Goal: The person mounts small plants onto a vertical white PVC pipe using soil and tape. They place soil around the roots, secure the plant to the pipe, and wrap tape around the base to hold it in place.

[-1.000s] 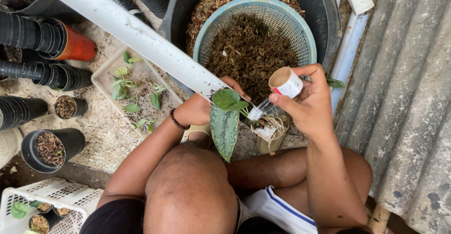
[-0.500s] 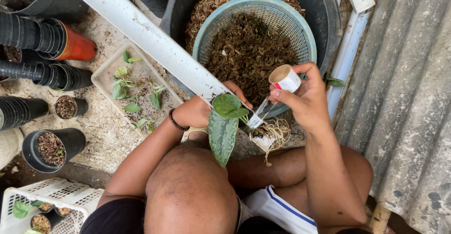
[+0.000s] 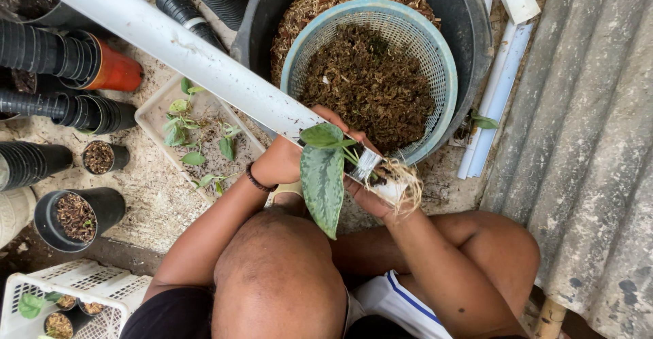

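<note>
Nearest the camera: the person's head and knees fill bottom centre, so there's little free room low in frame. Bottom left, a white crate (image 3: 102, 295) with small pots sits just off the left elbow. Left hand (image 3: 289, 162) is closed around the stem of a small plant (image 3: 325, 175), long mottled green leaf hanging down toward the knee. Right hand (image 3: 371, 192) is cupped palm-up under the pale roots (image 3: 405, 186), touching them, with a small clear plastic cup (image 3: 367, 164) lying between the two hands; exact finger grip on it is hidden. Plant sits above the lap, just at the near rim of the teal mesh basket (image 3: 299, 56), which is full of dark brown fibre and nested inside a big black tub (image 3: 469, 33) of lighter chips. A white pipe (image 3: 156, 36) runs diagonally from top left and ends right against the left hand, cramping that side. Left of it: a beige tray (image 3: 149, 118) of seedlings, then black pots (image 3: 81, 216) standing and stacked further out. Right side is walled by corrugated sheet (image 3: 592, 141), white strips along its edge. Open room is mainly over the basket. Versus half a second ago: right hand dropped from raised, holding a white round cup up, to low under the roots; plant barely shifted.
</note>
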